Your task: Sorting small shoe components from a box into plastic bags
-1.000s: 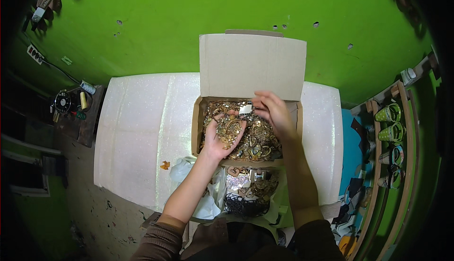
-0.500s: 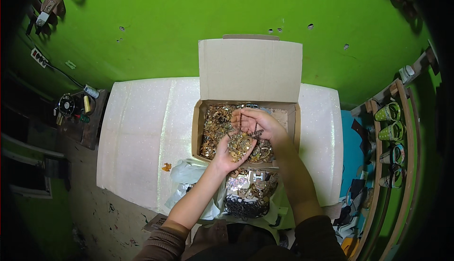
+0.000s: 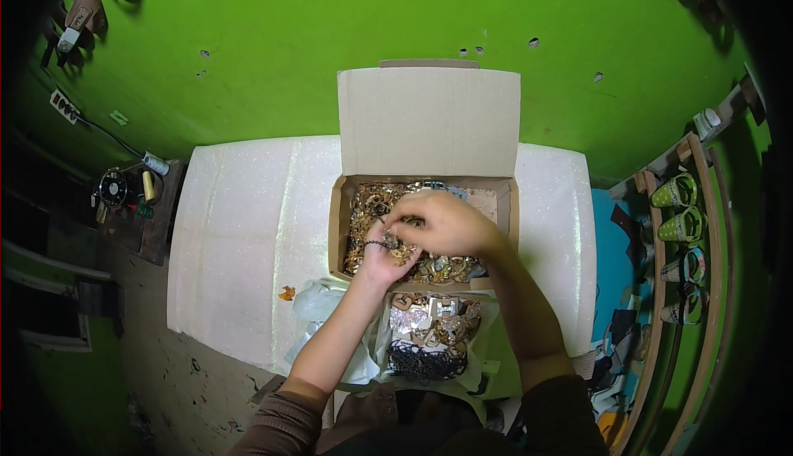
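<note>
My left hand [image 3: 388, 268] is held palm up over the cardboard box [image 3: 337, 237], cupping a small heap of gold-coloured metal pieces [image 3: 402, 253]. A dark chain [image 3: 377, 244] lies across its fingers. Directly above that palm, my right hand [image 3: 446, 220] bends down with its fingers pinched together at the chain's upper end. The back of the right hand hides part of the heap. Below both hands, the box holds a mass of gold and silver-coloured metal trinkets [image 3: 453, 269].
In front of the box, an opened clear bag holds shiny fittings [image 3: 434, 311] and black chains [image 3: 425, 360]. A pale plastic bag [image 3: 318, 307] lies to its left. The box lid [image 3: 429, 121] stands up against the green wall. Sandals [image 3: 679, 226] hang on a wooden rack at right.
My right hand has come down and left over my left palm, its fingers closing to a pinch. The dark chain, which hung between the hands, now drapes over my left fingers.
</note>
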{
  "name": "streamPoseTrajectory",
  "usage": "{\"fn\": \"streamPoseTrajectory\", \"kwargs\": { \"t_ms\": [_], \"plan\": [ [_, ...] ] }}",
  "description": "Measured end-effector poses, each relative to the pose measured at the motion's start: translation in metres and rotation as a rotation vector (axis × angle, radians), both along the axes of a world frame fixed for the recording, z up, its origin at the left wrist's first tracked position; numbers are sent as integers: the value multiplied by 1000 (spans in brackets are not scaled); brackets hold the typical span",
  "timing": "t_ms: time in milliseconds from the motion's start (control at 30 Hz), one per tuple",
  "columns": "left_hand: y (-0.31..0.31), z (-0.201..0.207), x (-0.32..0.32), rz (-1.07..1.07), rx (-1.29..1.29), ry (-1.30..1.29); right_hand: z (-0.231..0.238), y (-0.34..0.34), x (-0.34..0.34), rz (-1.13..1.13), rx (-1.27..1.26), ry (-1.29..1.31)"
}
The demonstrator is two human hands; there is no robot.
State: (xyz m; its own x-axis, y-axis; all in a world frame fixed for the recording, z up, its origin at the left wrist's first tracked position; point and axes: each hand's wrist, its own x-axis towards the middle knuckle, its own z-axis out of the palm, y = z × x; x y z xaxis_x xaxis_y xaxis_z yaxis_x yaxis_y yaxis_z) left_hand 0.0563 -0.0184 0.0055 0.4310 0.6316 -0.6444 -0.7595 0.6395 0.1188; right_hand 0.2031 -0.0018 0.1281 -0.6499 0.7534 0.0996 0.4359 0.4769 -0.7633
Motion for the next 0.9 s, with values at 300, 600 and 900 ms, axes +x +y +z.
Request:
{"fn": "streamPoseTrajectory", "kwargs": {
  "t_ms": [300, 600, 900],
  "plan": [
    [-2, 38, 7, 45, 120, -327, -88, -18, 28, -749, -564, 749],
    [-58, 59, 7, -31, 151, -362, -63, -92, 29, -490, -738, 945],
    [-126, 37, -8, -34, 102, -387, -43, -145, 20, -492, -423, 263]
  ]
}}
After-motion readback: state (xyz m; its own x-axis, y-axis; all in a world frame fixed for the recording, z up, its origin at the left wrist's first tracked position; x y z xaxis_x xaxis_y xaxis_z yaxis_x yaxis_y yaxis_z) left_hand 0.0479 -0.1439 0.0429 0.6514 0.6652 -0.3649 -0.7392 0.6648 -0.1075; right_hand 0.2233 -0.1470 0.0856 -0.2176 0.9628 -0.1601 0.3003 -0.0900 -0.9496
